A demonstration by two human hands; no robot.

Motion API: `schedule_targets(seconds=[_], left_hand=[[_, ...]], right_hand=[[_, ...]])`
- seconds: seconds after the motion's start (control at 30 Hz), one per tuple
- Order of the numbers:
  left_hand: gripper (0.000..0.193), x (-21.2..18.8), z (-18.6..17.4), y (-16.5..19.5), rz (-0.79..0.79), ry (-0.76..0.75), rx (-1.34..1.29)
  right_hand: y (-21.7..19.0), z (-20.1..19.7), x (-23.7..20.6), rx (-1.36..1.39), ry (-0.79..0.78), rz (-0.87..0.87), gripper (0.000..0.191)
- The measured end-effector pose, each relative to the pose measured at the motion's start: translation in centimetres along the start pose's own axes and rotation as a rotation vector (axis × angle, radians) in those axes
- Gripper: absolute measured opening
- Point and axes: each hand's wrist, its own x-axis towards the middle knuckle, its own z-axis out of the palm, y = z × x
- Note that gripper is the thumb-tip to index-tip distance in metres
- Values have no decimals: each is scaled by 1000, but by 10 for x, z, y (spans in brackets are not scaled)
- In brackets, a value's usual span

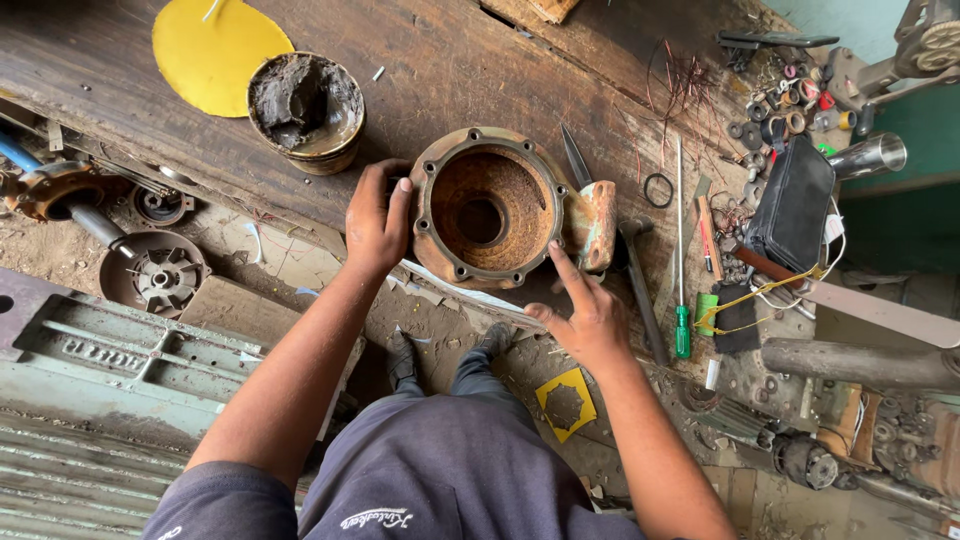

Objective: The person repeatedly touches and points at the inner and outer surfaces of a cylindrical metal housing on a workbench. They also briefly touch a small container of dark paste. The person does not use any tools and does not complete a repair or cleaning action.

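Far left, a yellow disc point(210, 55) lies beside a round grease tin point(306, 110) on the worn wooden bench point(450, 60). The left hand point(377, 220) clamps the rusty pump housing point(490, 205) at centre; the right hand point(583, 312), fingers spread, touches its near rim. A green-handled screwdriver point(681, 290) and a black pouch point(793, 205) lie right.

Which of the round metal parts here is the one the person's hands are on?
The rusty flanged housing on the wooden bench: the left hand grips its rim and the right hand touches its other side. The grease tin and the finned impeller lie untouched.
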Motion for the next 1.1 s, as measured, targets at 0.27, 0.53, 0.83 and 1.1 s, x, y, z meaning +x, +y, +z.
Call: schedule_targets(seconds=[0.27,0.53,0.83,1.1], left_hand=[[28,-1,-2,-2,14,-12,15],[28,0,-6,12,9,-19,21],[28,1,-6,17,16,-10,25],[29,1,-5,18,9,-15,21]], right_hand=[[-23,21,-22,548,-36,-26,85],[0,13,-1,346,-28,79,88],[-15,21,-15,643,13,-53,80],[-31,20,-13,418,-58,23,94]])
